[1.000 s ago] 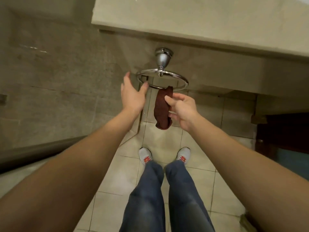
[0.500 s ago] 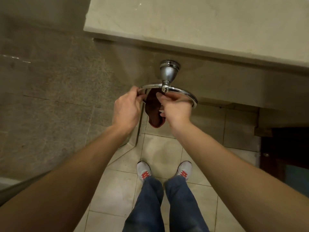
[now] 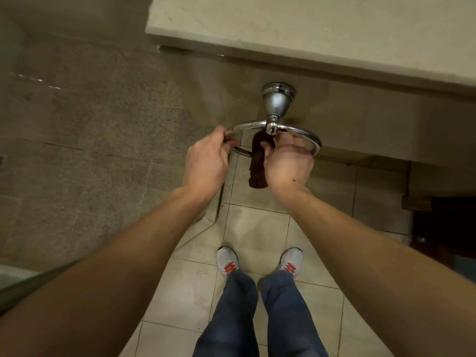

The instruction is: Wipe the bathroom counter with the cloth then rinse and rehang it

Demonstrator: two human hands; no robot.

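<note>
A dark reddish-brown cloth [image 3: 257, 164] hangs through a chrome towel ring [image 3: 313, 141] fixed to the front face under the pale stone counter [image 3: 322, 27]. My left hand [image 3: 206, 163] grips the ring's left side. My right hand [image 3: 288, 163] sits inside the ring and pinches the cloth near its top, just below the chrome mount [image 3: 277, 101]. The cloth's lower end dangles free between my two hands.
A grey stone wall [image 3: 90, 137] runs along the left. Beige floor tiles [image 3: 257, 228] lie below, with my white and red shoes [image 3: 228, 261] and jeans. A dark cabinet opening [image 3: 443, 222] is at the right.
The cloth has gone from hanging in my right hand below the ring to passing through it. My left hand closed on the ring. The view has shifted closer.
</note>
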